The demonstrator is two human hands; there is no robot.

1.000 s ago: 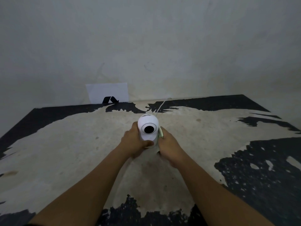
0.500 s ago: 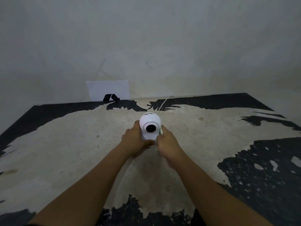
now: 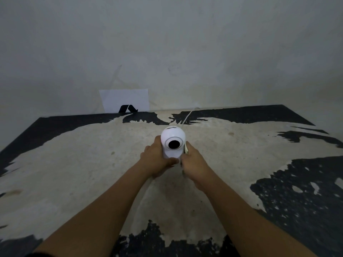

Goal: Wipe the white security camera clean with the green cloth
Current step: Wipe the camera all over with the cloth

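Centre frame, the left hand (image 3: 157, 160) is clenching around the smooth, rounded white security camera (image 3: 172, 141), standing on the worn, flaking black tabletop (image 3: 74, 164). The right hand (image 3: 194, 164) is pressing a sliver of green cloth (image 3: 186, 149) against its side, fingers closed on it. A white card (image 3: 124, 100) is leaning upper left, its black mark unreadable.

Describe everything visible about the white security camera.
The white security camera is smooth, glossy, plastic-looking: a rounded head over a narrower body, with a black round lens inside a grey ring facing the viewer. It stands upright over the worn table. The left hand grips its lower body; the right hand presses a sliver of green cloth against its right side. A white cable trails behind it. Its base is hidden.
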